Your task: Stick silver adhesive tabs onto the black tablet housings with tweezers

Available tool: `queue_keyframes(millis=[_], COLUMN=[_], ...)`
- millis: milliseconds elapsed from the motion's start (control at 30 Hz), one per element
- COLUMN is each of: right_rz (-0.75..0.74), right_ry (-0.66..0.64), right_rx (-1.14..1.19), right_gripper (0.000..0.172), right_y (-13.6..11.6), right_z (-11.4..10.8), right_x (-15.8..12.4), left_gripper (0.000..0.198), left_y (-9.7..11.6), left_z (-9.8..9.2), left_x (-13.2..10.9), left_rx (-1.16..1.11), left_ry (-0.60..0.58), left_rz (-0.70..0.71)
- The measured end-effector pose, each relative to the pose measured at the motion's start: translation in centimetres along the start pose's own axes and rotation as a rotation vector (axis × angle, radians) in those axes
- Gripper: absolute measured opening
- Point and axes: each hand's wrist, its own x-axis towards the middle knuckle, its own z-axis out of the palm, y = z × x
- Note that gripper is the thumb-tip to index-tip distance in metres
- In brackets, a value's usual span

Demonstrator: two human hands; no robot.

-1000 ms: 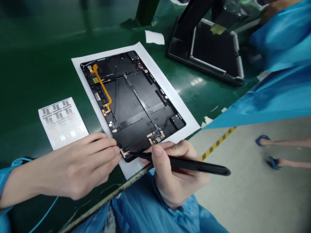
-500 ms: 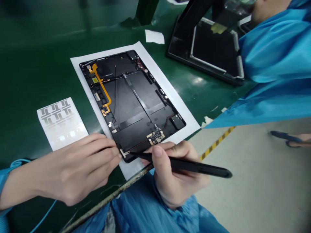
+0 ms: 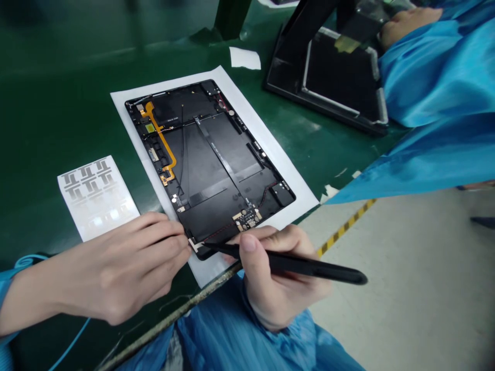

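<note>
**Stylus at the tablet's near corner**

We grip a black stylus (image 3: 309, 266) in our right hand (image 3: 278, 278), fingers closed around it, its tip at the near corner of an opened tablet (image 3: 216, 170). The tablet lies on a white paper sheet (image 3: 282, 165) on the green desk (image 3: 58, 129). Our left hand (image 3: 119, 268), fingers loosely curled, reaches a small white tab (image 3: 195, 246) there; we cannot tell if it has hold. A printed label sheet (image 3: 96, 198) lies just left of the paper, a black frame (image 3: 340, 87) beyond, and a co-worker's blue sleeve (image 3: 436, 87) fills the upper right. The desk's front edge (image 3: 174, 314) passes under our right hand.
</note>
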Motion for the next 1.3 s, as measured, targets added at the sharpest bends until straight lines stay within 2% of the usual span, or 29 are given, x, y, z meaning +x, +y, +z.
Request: queue_keyframes(millis=[267,800,1300], right_rz=[-0.017,0.018,0.075], right_ry=[0.035,-0.007,-0.078], right_rx=[0.003,0.112,-0.054], right_gripper=[0.022,0.021,0.024], right_y=[0.1,0.1,-0.7], right_z=[0.0,-0.2,-0.4], right_x=[-0.1,0.0,1.0], left_gripper=[0.024,0.024,0.024], left_y=[0.1,0.1,0.0], left_z=[0.0,0.0,-0.1], left_x=[0.2,0.2,0.2], left_rx=[-0.003,0.001,-0.022], left_ry=[0.004,-0.003,0.004], left_rz=[-0.004,-0.009,-0.006])
